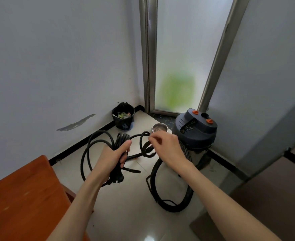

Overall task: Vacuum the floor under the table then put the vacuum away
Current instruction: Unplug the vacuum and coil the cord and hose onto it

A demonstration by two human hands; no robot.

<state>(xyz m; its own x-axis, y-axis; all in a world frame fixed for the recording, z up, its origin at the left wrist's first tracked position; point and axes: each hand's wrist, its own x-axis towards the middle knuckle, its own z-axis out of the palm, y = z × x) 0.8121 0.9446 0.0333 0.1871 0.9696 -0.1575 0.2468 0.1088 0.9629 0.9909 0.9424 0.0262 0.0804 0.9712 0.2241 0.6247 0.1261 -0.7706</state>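
Head view: left hand [118,154] grips coiled cord [91,145] beside vacuum [195,131].

left hand [116,156]: fist, gripping | right hand [167,146]: raised, fingers pinching

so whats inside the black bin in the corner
The black bag-lined bin holds mixed rubbish at the top, some of it greenish and pale; the pieces are too small to identify. Whatever lies beneath that top layer is covered.

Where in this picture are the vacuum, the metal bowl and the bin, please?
vacuum [195,129]: head view, on its dark blue lid.
metal bowl [159,127]: head view, on its inside.
bin [123,117]: head view, on the rubbish inside its black liner.
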